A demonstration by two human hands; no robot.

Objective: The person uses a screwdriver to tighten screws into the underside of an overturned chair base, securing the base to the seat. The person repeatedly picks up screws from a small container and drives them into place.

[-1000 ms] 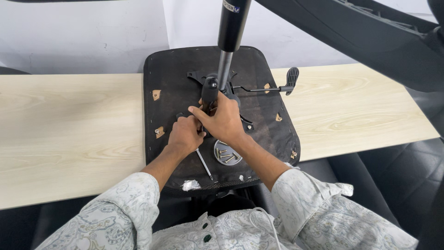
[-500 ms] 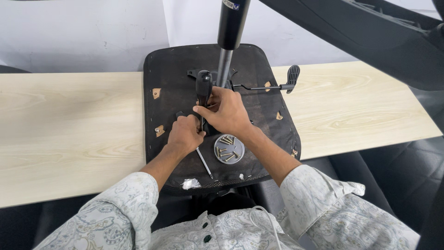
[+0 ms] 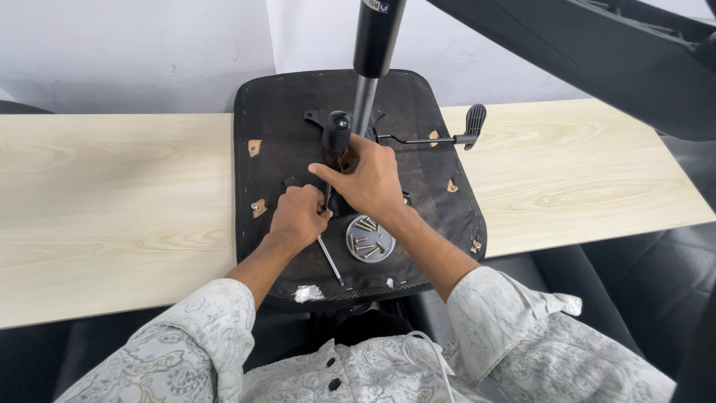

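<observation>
Right hand (image 3: 373,179) slid down the screwdriver (image 3: 337,153) handle.

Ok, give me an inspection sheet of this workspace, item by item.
Surface: light wooden table; upturned black seat base lies on it.
Job's things: screwdriver upright on the seat mechanism beside the gas cylinder; lever points right.
Clutter: round dish of screws, loose metal rod, white scrap.
Grippers: right hand grips the screwdriver; left hand closed at its tip.
Cables: thin white cord on the shirt.
Surroundings: white wall, black chair parts.
</observation>
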